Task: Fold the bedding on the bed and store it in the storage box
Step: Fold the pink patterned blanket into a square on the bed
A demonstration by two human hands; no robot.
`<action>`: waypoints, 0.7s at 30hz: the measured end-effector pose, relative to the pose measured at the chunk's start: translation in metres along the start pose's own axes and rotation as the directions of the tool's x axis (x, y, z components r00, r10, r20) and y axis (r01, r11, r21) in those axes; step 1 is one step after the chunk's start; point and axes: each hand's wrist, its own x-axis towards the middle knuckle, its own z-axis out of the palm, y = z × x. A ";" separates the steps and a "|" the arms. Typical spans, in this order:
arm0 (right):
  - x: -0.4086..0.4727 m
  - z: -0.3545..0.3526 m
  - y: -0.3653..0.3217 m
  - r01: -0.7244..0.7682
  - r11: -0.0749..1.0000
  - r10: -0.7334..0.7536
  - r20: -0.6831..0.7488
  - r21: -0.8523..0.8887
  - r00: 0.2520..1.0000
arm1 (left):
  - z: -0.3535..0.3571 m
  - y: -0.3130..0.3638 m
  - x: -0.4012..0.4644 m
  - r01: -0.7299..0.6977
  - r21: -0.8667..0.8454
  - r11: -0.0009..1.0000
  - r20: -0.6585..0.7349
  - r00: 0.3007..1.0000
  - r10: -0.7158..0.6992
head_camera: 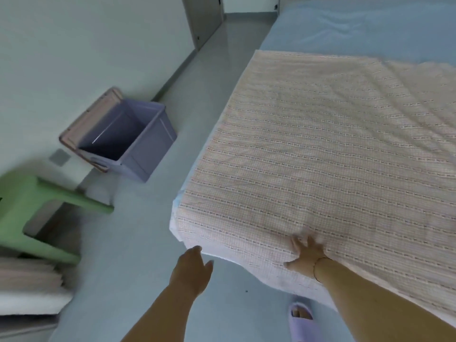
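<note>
Reaching for the near edge: both hands work at the foot corner of the bed, where the bedding (333,149) hangs over the mattress side.
Bedding position: it lies spread flat over the near part of the bed (370,28), a pale striped cover, with bare blue sheet beyond its far edge.
Long axis: from this view the cover seems to run away from the person and to the right, its woven stripes crossing it roughly left to right; the wide lens bends the lines, so the true axis is hard to fix.
Right hand (306,255): fingers spread and straight, pressing flat on the cover just inside its near edge; it grasps nothing.
Left hand (195,267): relaxed and empty, fingers loosely extended, hovering just beside the cover's near-left corner, apart from the cloth as far as blur allows.
Nearer hand: the right already touches the cloth; the left is the one closer to the free corner.
Storage box (128,139): open, lid leaning behind it against the wall, on the floor to the left of the bed and well apart from the hands.
Likely next need: a pinch on that near-left corner, probably carried away along the cover toward its far edge.
</note>
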 end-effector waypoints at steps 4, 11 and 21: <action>0.023 0.007 0.002 -0.064 0.993 0.066 0.014 -0.099 0.998 | -0.016 -0.013 0.030 0.032 -0.079 0.996 -0.003 0.999 -0.032; 0.044 0.017 -0.007 -0.187 0.967 0.198 0.042 -0.175 0.979 | -0.049 -0.024 0.105 0.055 -0.146 0.988 0.041 0.998 -0.049; 0.072 -0.092 -0.135 -0.303 0.949 0.313 -0.138 0.089 0.940 | -0.075 -0.040 0.171 0.071 -0.238 0.969 0.149 0.988 -0.036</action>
